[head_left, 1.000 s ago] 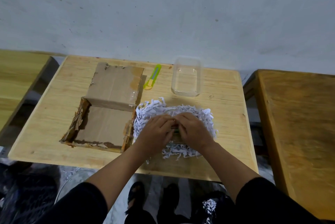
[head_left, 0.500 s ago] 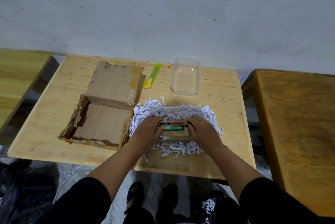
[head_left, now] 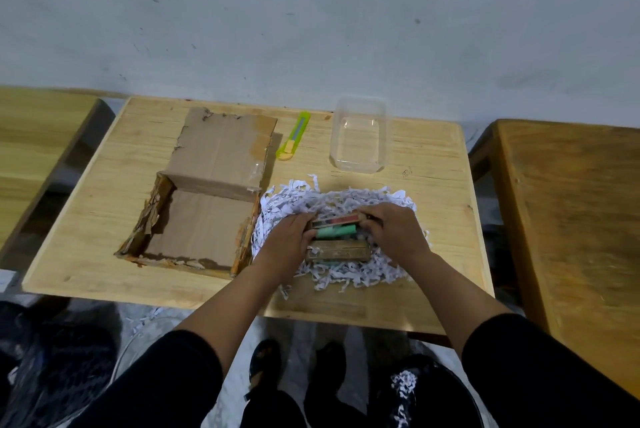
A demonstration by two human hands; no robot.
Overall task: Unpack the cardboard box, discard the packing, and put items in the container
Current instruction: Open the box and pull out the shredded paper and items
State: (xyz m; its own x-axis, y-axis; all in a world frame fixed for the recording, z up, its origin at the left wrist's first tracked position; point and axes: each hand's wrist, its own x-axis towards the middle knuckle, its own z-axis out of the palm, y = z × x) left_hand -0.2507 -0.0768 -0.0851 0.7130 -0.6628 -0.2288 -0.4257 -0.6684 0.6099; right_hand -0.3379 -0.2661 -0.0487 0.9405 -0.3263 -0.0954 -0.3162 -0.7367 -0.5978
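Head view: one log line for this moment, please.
box emptied | both hands gripping items in shreds | container empty | knife idle

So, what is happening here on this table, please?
A person is unpacking. Both hands, left hand and right hand, grip a bundle of small items lying in a heap of white shredded paper on the wooden table. The opened cardboard box beside it looks empty. The clear plastic container at the back holds nothing yet, and a green utility knife lies unused.
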